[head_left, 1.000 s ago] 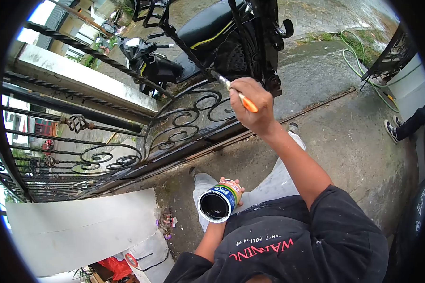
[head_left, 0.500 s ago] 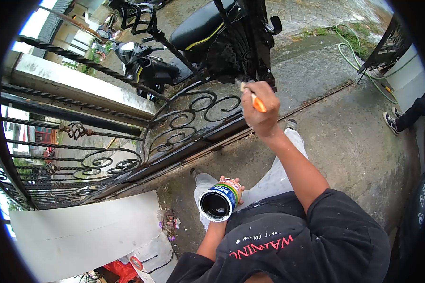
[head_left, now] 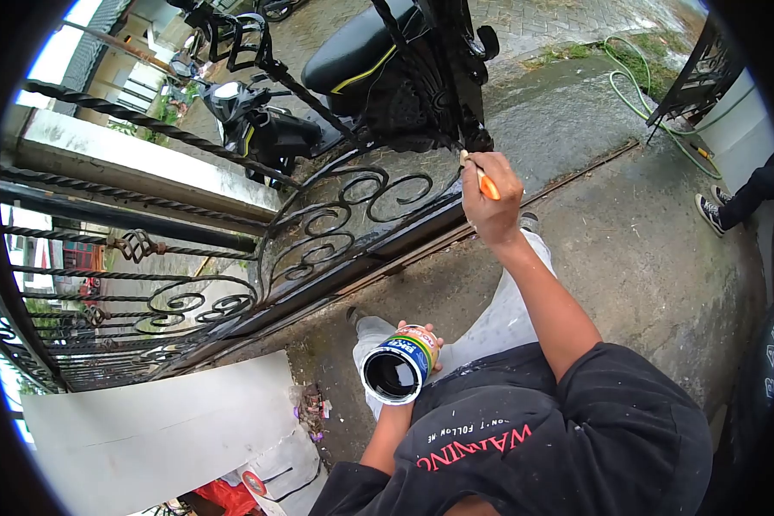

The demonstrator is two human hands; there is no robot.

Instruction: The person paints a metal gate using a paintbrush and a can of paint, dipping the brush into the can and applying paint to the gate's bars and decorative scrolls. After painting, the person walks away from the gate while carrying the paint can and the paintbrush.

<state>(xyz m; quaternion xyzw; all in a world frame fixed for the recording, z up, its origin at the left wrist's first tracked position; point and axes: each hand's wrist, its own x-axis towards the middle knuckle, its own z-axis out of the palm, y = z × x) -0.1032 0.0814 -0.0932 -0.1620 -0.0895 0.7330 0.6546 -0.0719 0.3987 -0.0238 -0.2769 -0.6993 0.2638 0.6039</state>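
Note:
My left hand (head_left: 436,342) is wrapped round a paint can (head_left: 397,367) with a blue and green label, low in front of my shirt; dark paint shows inside its open top. My right hand (head_left: 495,196) grips a paintbrush (head_left: 488,186) by its orange and pale handle. The brush's tip points at the black metal gate (head_left: 404,247), close to the foot of its dark upright part; the bristles are too small to tell whether they touch it. Black scrollwork curls along the gate just left of that hand.
Behind the gate stands a motorbike (head_left: 361,64). A green hose (head_left: 636,101) lies at the upper right. Another person's shoe (head_left: 710,212) shows at the right edge. A white board (head_left: 163,430) and small litter (head_left: 311,409) lie at the lower left.
My right hand has moved a little to the right and down with the brush. My left hand still holds the can in nearly the same place. The view has shifted slightly.

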